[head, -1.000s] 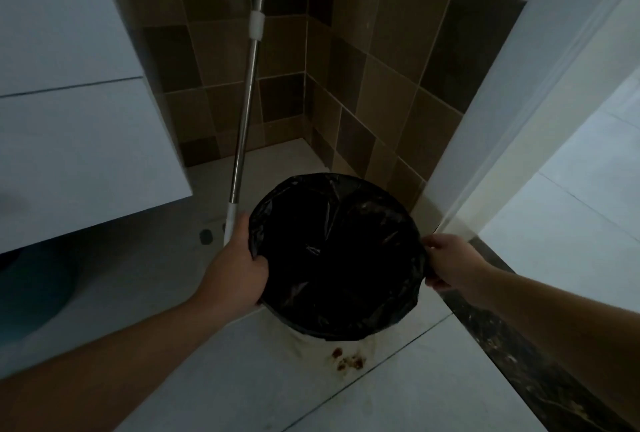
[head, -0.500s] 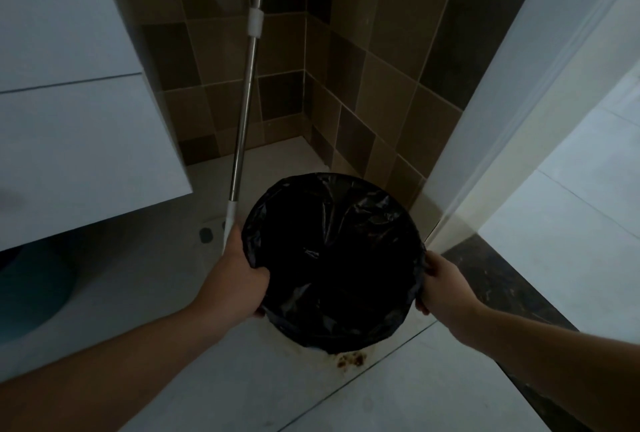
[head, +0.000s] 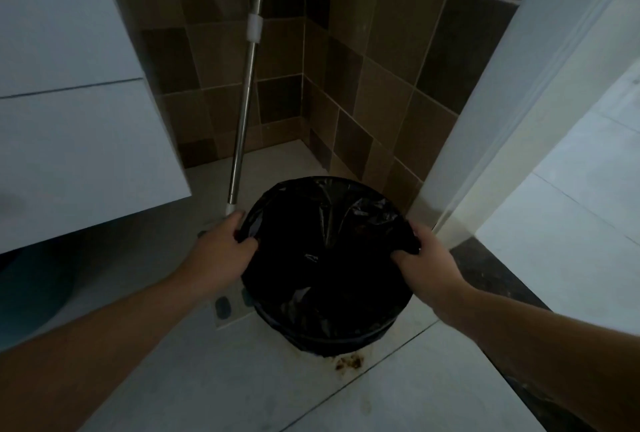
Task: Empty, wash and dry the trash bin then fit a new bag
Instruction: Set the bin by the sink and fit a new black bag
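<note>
Dimly, at lower centre of the head view, the black bag (head: 325,258) hides all but the bin (head: 298,345) base, wedged between tiled corner and door frame (head: 485,120) with bare floor (head: 173,379) nearer, while the left hand (head: 221,251) and right hand (head: 426,258) each grip the bag's rim.

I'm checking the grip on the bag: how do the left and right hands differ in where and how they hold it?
The left hand grips the black bag at the bin's left edge, beside the mop pole; the right hand grips the right edge, near the door frame. The left hand sits slightly higher in the view than the right. Both pinch bunched plastic at the rim, fingers curled inward.
</note>
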